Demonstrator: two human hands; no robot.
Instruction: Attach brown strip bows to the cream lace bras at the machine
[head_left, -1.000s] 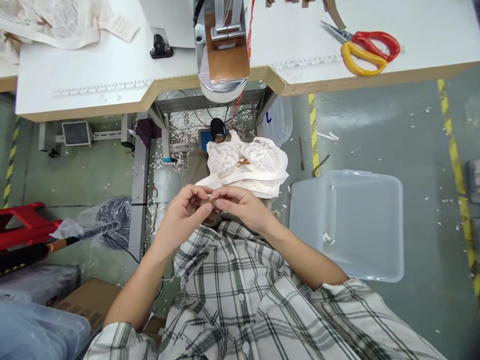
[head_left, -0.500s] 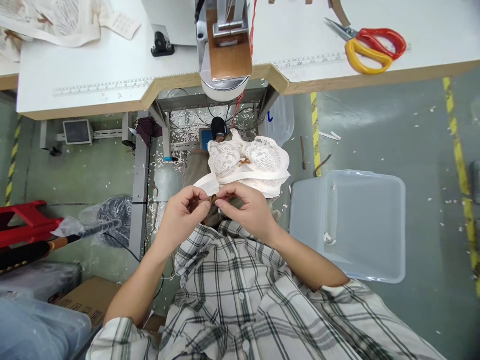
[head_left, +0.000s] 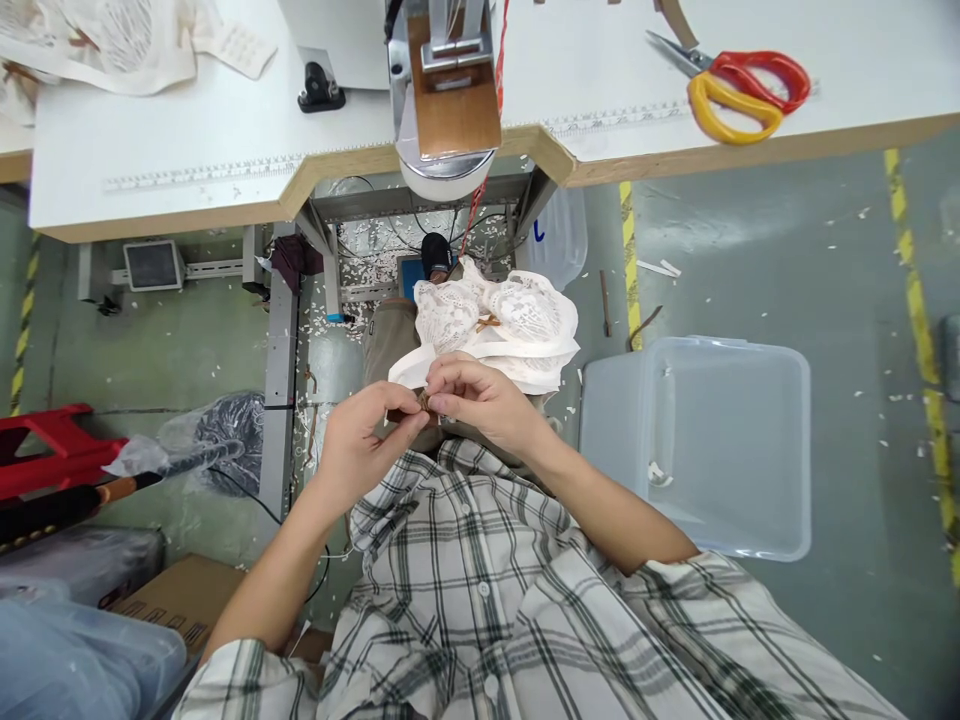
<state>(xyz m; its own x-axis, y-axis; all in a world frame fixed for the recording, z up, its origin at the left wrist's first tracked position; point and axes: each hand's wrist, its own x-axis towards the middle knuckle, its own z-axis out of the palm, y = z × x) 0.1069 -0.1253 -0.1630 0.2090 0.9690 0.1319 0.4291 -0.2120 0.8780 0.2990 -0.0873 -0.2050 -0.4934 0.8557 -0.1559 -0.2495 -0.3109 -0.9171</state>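
Note:
My left hand (head_left: 367, 435) and my right hand (head_left: 487, 402) meet above my lap. Thumbs and fingertips of both pinch a small brown strip (head_left: 424, 401), perhaps ribbon or strap; its exact kind is mostly hidden by the fingers. Just beyond them, a white lace bra (head_left: 529, 308) with a little brown bow (head_left: 487, 321) at its centre lies across my knees. Its white band reaches close to my fingers, and I cannot tell whether the brown strip is joined to it.
Scissors (head_left: 739, 92) with red and yellow handles lie on the white table (head_left: 187, 130). A machine (head_left: 454, 100) overhangs the table's cut-out. More white lace garments (head_left: 112, 45) are at upper left. A clear plastic bin (head_left: 739, 450) stands on the floor at right.
My right fingers have shifted their pinch on the brown strip, with the index finger raised higher. My left hand has turned slightly. The bra stays on my lap.

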